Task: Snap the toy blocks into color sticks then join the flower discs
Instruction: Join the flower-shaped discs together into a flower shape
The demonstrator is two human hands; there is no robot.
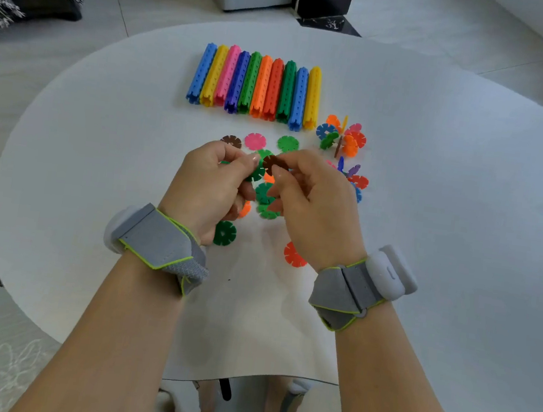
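Right grip [311, 204] on brown disc [271, 162], left grip [211, 181] on green disc [258, 172]

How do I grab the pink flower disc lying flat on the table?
Come from above and pinch the pink flower disc across its rim, thumb and finger on opposite petals. It lies flat on the table, so there is no side to get under; the notches probably give fingertips a hold.
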